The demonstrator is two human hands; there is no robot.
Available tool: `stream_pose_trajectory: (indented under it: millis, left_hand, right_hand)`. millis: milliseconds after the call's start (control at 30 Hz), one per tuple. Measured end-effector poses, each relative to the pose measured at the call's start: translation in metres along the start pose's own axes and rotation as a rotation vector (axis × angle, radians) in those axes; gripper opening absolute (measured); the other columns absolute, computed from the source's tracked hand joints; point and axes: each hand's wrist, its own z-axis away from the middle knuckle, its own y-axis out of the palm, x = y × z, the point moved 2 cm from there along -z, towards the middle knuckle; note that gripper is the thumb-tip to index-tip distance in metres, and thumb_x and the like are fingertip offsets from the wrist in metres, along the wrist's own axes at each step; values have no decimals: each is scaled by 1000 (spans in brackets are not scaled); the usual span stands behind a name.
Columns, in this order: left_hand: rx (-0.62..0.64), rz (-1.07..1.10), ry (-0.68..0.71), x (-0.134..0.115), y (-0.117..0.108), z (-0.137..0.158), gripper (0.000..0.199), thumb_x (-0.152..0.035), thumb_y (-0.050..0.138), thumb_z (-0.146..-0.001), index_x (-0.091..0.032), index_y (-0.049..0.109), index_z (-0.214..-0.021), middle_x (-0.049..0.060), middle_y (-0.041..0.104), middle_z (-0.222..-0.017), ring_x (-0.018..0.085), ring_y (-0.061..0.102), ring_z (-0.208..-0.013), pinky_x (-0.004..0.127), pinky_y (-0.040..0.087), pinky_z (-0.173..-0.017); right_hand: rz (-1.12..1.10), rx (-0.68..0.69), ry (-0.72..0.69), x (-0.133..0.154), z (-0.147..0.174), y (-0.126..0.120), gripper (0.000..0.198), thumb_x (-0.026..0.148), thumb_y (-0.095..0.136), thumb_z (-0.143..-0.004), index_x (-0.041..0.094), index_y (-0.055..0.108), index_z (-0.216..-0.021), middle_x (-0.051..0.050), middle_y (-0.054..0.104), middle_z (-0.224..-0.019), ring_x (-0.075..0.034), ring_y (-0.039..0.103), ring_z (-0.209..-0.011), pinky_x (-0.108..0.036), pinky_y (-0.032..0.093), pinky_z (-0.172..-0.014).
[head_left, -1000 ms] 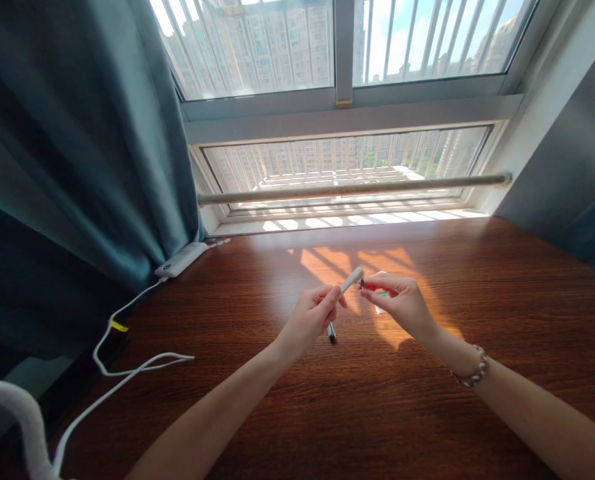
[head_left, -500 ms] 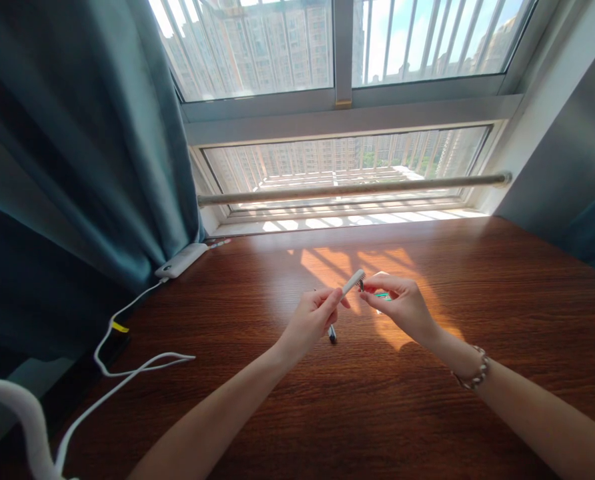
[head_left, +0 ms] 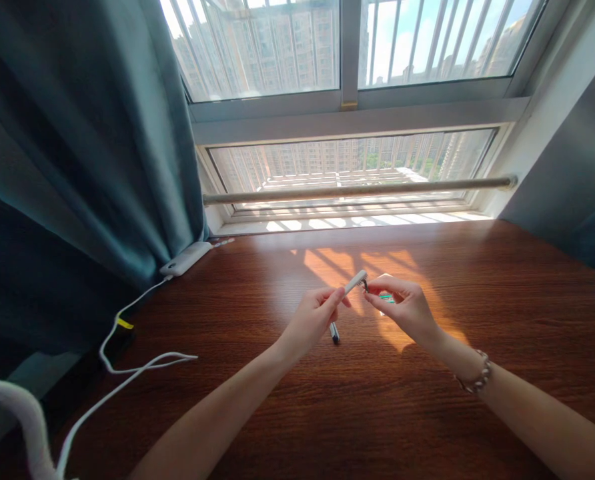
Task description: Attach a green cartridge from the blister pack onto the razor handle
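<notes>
Left hand [head_left: 312, 313] grips white brush [head_left: 355, 282], right hand [head_left: 405, 305] pinches dark piece [head_left: 366, 287], kind unclear; sunlit table [head_left: 327, 393], window [head_left: 277, 60] beyond.

Bright sunlight through window [head_left: 277, 60], shadowy left edge

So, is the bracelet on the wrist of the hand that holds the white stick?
No, the bracelet circles the wrist of the right hand, while the left hand holds the white stick.
</notes>
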Motion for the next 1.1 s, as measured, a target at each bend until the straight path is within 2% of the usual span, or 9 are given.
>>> stream_pose_trajectory:
  millis: [133,333,567,700,1100]
  left_hand:
    - [-3,30,1,0,-2,0,40,-50,43,-80,-13,58,-73,-8,31,-42,4,24,-37,19,17,-38]
    - [40,77,25,-1,3,2,40,-50,44,-80,-13,57,-73,-8,30,-42,4,24,-37,18,17,-38]
    - [24,80,-18,3,0,-1,43,-53,43,-78,-13,56,-73,-8,29,-41,4,23,-36,18,16,-37]
    - [25,115,9,2,3,0,43,-54,44,-78,-13,57,-75,-8,29,-41,4,22,-37,18,16,-37]
    - [31,10,18,4,1,-4,46,-54,41,-79,-12,58,-74,-8,32,-40,4,26,-36,18,17,-36]
  right_hand:
    - [-20,-27,10,-2,0,0,16,29,64,-72,18,66,-82,-6,66,-78,-19,60,-74,-33,47,-69]
    - [-14,14,16,0,-1,1,16,31,64,-72,18,67,-81,-6,66,-75,-19,59,-72,-33,47,-66]
    - [-27,11,1,1,-1,0,17,31,63,-73,18,67,-84,-6,66,-78,-19,59,-74,-34,47,-68]
    - [-22,12,21,1,-1,0,17,32,63,-72,18,67,-82,-6,66,-75,-19,60,-72,-32,47,-66]
    - [-24,31,-22,5,0,3,14,28,64,-72,19,68,-81,-5,66,-73,-17,58,-69,-32,46,-65]
